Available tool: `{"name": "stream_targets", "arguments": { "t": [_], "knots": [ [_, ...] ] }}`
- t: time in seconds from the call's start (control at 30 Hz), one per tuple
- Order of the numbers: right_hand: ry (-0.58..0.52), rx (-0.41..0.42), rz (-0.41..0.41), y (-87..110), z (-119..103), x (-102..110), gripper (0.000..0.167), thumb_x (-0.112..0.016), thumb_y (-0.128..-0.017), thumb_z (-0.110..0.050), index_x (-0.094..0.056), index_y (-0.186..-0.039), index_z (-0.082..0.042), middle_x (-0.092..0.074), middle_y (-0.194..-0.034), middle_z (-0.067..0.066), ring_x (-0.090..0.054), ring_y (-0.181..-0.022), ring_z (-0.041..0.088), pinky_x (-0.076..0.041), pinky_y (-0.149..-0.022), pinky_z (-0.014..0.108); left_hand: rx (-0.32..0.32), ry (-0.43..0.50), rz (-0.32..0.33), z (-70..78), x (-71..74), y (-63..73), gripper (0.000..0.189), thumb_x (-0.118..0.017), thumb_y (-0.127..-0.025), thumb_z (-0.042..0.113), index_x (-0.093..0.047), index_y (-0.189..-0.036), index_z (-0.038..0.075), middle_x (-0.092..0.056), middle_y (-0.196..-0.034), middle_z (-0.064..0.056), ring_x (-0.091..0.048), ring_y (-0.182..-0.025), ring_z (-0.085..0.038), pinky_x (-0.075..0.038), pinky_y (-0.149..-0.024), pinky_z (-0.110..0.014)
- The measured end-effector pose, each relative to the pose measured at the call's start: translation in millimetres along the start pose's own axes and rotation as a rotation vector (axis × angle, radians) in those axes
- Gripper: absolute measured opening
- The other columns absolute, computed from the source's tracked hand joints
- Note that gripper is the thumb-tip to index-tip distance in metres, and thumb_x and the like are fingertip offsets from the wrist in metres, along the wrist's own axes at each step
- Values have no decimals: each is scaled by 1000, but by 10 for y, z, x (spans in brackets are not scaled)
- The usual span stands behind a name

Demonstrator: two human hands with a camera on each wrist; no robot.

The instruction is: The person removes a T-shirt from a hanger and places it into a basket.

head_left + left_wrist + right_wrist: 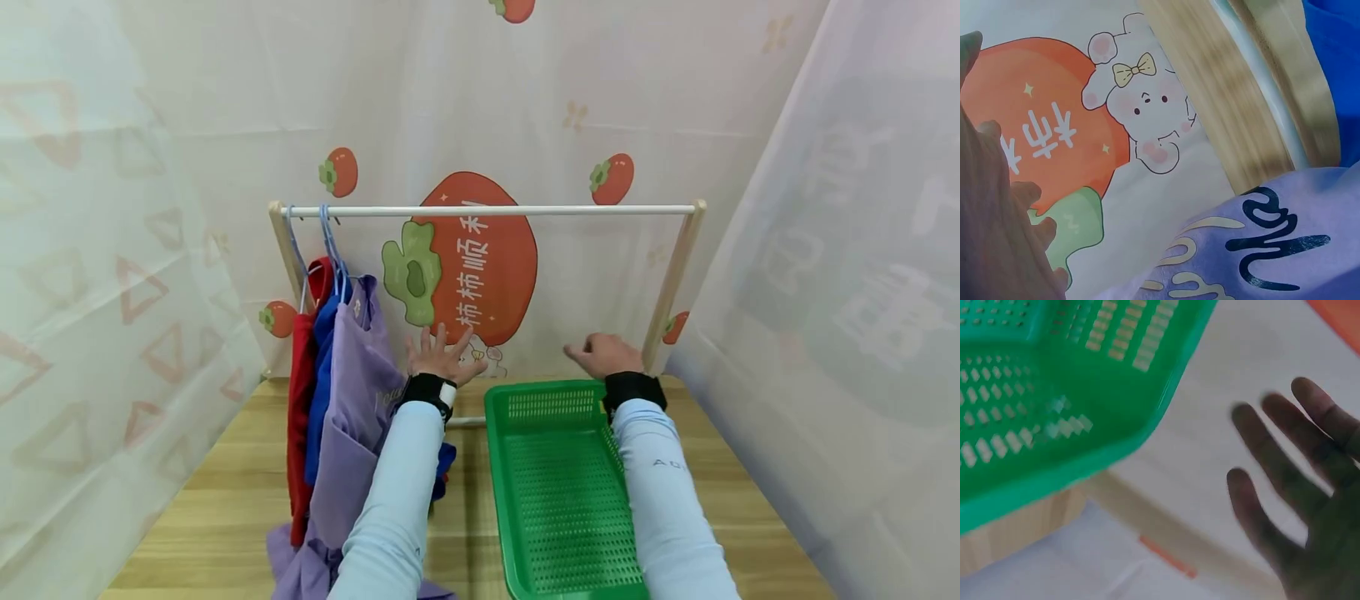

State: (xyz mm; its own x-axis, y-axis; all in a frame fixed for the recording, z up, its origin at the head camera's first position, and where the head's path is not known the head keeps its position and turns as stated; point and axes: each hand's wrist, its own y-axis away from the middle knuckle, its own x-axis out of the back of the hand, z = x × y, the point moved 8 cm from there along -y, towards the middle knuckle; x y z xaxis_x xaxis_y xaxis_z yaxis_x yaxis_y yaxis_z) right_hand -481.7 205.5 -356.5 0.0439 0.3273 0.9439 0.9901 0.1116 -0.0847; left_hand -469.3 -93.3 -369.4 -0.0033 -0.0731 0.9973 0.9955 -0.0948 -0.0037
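My left hand (441, 357) is raised with fingers spread, just right of a purple garment (352, 383) on the rack. Nothing is in its grasp. In the left wrist view, dark and pale lettering shows on the purple cloth (1316, 212). Above the far right corner of a green plastic basket (497, 483) hovers my right hand (609, 357), also holding nothing; the right wrist view shows its fingers (1279, 450) extended and apart, beside the basket's rim (1147, 425). Blue (321, 367) and red (302, 417) garments hang left of the purple one, on light blue hangers (327, 229).
The clothes rack has a white rail (480, 211) between wooden posts (675, 283). It stands on a wooden table (217, 500). Purple cloth (300, 575) lies at the table's front. A printed curtain (480, 100) encloses the back and sides.
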Motion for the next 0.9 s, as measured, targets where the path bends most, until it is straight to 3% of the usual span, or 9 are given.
{"name": "stream_targets", "arguments": {
  "t": [0.07,0.23,0.27,0.33,0.47,0.57,0.7,0.83,0.9],
  "knots": [
    [6,-104,-1,85,246,96,67,-44,-102,-65,-71,-99,-4,-73,-105,22,-70,-96,39,-54,-85,55,-10,-1,1,6,-28,-9,82,-35,-99,80,-10,-169,44,-7,-179,-15,-4,-166,-44,0,-129,-69],
    [-25,-366,-103,242,826,245,99,-35,-96,-78,-58,-139,8,-58,-139,38,-61,-123,52,-51,-97,61,2,24,-1,-56,-80,-43,81,-33,-100,80,-11,-168,44,-10,-178,-16,-6,-165,-45,-2,-129,-70],
    [-52,-385,-108,253,913,270,104,-35,-95,-78,-50,-147,10,-51,-147,40,-56,-129,55,-49,-101,63,7,43,9,-60,-91,-45,80,-35,-100,79,-12,-168,44,-13,-178,-17,-9,-165,-46,-3,-129,-70],
    [-148,-390,-91,244,1030,316,104,-37,-95,-77,-42,-147,13,-45,-147,42,-52,-130,55,-48,-102,61,19,107,30,-48,-105,-38,78,-39,-103,72,-17,-169,39,-19,-177,-18,-15,-163,-47,-8,-128,-71],
    [-423,-300,6,186,1086,378,105,-45,-99,-70,-15,-163,8,-27,-161,41,-37,-145,57,-40,-115,64,-4,196,129,91,-36,118,69,-56,-105,50,-38,-164,19,-42,-166,-21,-40,-152,-47,-29,-123,-69],
    [-573,-270,102,190,1165,392,110,-49,-100,-68,0,-167,4,-15,-169,39,-27,-153,56,-33,-122,65,-81,198,268,315,145,412,61,-64,-103,37,-49,-156,11,-56,-153,-18,-55,-140,-43,-44,-114,-63],
    [-714,-284,222,180,1335,378,94,-55,-99,-68,-31,-163,-3,-42,-160,27,-48,-143,40,-37,-120,60,-159,220,561,569,585,1105,50,-71,-98,32,-63,-143,12,-71,-131,-12,-68,-117,-34,-57,-96,-52],
    [-1009,-270,261,118,1444,324,48,-65,-99,-57,-69,-129,-20,-76,-116,-9,-72,-105,3,-51,-110,36,-158,222,864,562,1146,1838,33,-77,-92,30,-73,-121,14,-72,-108,-7,-66,-94,-27,-57,-75,-41],
    [-1187,-279,282,117,1501,303,25,-70,-99,-48,-73,-98,-23,-74,-85,-19,-72,-79,-2,-57,-87,25,-100,207,957,420,1380,2082,31,-78,-91,29,-73,-117,12,-70,-105,-9,-63,-91,-29,-56,-69,-40]
  ]
}}
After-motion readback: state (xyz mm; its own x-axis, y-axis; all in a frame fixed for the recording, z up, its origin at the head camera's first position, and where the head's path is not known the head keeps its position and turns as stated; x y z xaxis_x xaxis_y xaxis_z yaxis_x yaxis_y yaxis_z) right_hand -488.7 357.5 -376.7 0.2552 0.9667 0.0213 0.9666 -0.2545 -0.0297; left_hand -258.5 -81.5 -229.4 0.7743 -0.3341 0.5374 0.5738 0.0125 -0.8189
